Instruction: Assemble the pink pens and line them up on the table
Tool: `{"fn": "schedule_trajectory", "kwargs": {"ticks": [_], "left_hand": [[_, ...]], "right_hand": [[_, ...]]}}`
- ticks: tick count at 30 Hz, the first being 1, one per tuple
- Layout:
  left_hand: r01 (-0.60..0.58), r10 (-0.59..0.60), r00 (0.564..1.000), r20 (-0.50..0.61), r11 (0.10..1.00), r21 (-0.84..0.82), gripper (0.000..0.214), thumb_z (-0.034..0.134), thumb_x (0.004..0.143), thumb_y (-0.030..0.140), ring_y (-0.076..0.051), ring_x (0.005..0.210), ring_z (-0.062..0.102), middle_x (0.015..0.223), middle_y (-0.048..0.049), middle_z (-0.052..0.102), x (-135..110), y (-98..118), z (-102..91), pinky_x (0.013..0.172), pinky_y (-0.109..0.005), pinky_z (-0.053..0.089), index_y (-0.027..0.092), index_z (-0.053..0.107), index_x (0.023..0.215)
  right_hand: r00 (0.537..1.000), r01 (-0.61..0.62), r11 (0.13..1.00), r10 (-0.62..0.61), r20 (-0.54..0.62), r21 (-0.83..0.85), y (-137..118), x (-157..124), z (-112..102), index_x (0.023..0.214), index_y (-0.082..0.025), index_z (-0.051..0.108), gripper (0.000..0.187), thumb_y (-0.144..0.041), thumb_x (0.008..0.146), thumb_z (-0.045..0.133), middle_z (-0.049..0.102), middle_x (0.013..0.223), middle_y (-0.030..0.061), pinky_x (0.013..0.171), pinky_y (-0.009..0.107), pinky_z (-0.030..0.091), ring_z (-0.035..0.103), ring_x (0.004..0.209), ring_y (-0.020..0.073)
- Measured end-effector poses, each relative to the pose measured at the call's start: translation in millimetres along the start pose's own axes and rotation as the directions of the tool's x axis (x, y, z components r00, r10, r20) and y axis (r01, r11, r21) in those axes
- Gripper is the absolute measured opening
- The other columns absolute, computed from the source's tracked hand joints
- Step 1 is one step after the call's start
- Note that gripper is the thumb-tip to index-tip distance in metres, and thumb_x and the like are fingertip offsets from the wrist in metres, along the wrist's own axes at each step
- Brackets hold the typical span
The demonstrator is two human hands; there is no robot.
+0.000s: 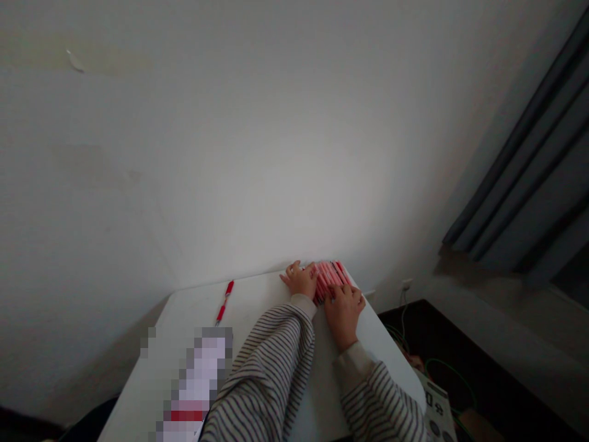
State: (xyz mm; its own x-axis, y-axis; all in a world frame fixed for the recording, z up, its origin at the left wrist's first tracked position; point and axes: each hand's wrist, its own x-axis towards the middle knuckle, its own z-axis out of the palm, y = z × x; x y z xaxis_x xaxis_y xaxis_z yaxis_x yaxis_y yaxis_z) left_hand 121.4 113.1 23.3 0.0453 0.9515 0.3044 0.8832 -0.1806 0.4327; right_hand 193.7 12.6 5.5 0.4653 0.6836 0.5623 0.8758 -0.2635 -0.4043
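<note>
- Two bare hands work at the far right of a white table (pixel 255 322), close to the pale wall (pixel 276 153).
- The left hand (pixel 301 280) has its fingers partly spread at the left side of a packed row of red pen-like sticks (pixel 330 273); whether it grips any, I cannot tell.
- The right hand (pixel 344 312) lies over the row's near end, fingers bent and slightly parted; their hold is hidden too.
- The row sits by the table's far right corner, its sticks side by side, slanting.
- A single red pen (pixel 224 304) lies well apart, to the left.
- Nearer the wearer is a lilac item (pixel 205 368), its detail masked by blocks.
- Striped sleeves (pixel 271 350) cover both forearms.
</note>
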Motion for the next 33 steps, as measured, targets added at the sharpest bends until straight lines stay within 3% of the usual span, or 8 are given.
{"fn": "schedule_trajectory", "kwargs": {"ticks": [11,16,21,25,30,33], "left_hand": [[0.083,-0.082,0.996,-0.02,0.996,0.025,0.033,0.054,0.079,0.045,-0.029,0.123,0.041,0.133,-0.0032,0.052,-8,-27,-13.0,0.107,-0.062,0.025,0.04,0.065,0.11],[0.171,-0.169,0.985,-0.042,0.984,0.059,0.034,0.052,0.081,0.042,-0.028,0.119,0.044,0.13,-0.0041,0.054,-19,-50,-36.4,0.105,-0.056,0.029,0.035,0.065,0.112],[0.243,-0.244,0.97,-0.011,0.963,0.118,0.036,0.054,0.079,0.039,-0.026,0.118,0.044,0.128,-0.0032,0.055,-31,-76,-66.3,0.101,-0.047,0.036,0.033,0.064,0.114],[0.288,-0.285,0.958,-0.046,0.941,0.178,0.032,0.054,0.079,0.038,-0.027,0.117,0.045,0.126,-0.0041,0.056,-43,-96,-92.3,0.098,-0.045,0.037,0.031,0.066,0.108],[0.436,-0.427,0.9,-0.092,0.865,0.248,0.03,0.056,0.078,0.036,-0.026,0.117,0.045,0.126,-0.0044,0.055,-59,-117,-119.9,0.098,-0.047,0.036,0.032,0.066,0.106],[0.494,-0.496,0.866,-0.064,0.825,0.274,0.032,0.054,0.079,0.035,-0.027,0.119,0.042,0.128,-0.0045,0.054,-65,-131,-130.0,0.101,-0.049,0.033,0.033,0.063,0.109]], "right_hand": [[0.997,0.054,0.996,-0.049,-0.058,0.073,1,3,9,0.094,-0.022,0.068,0.018,-0.023,0.084,0.053,0.06,0.094,0.0091,0.082,0.04,0.031,0.042,0.098,0.0273],[0.978,0.204,0.961,-0.195,-0.069,0.187,-5,5,15,0.095,-0.022,0.069,0.019,-0.02,0.084,0.053,0.061,0.092,0.0079,0.085,0.039,0.034,0.043,0.095,0.0248],[0.926,0.367,0.881,-0.376,-0.032,0.298,-25,5,21,0.1,-0.021,0.068,0.021,-0.02,0.087,0.051,0.062,0.096,0.0068,0.088,0.038,0.035,0.045,0.097,0.0223],[0.885,0.423,0.845,-0.463,0.051,0.327,-49,4,25,0.103,-0.021,0.067,0.025,-0.018,0.088,0.049,0.062,0.101,0.0068,0.092,0.038,0.035,0.045,0.102,0.0221],[0.808,0.487,0.797,-0.566,0.163,0.356,-82,0,30,0.107,-0.025,0.067,0.028,-0.016,0.086,0.051,0.063,0.107,0.0059,0.095,0.039,0.035,0.046,0.106,0.0228],[0.746,0.527,0.752,-0.633,0.207,0.397,-100,-1,38,0.111,-0.028,0.065,0.032,-0.014,0.085,0.052,0.063,0.111,0.0049,0.092,0.038,0.037,0.047,0.106,0.0223]]}}
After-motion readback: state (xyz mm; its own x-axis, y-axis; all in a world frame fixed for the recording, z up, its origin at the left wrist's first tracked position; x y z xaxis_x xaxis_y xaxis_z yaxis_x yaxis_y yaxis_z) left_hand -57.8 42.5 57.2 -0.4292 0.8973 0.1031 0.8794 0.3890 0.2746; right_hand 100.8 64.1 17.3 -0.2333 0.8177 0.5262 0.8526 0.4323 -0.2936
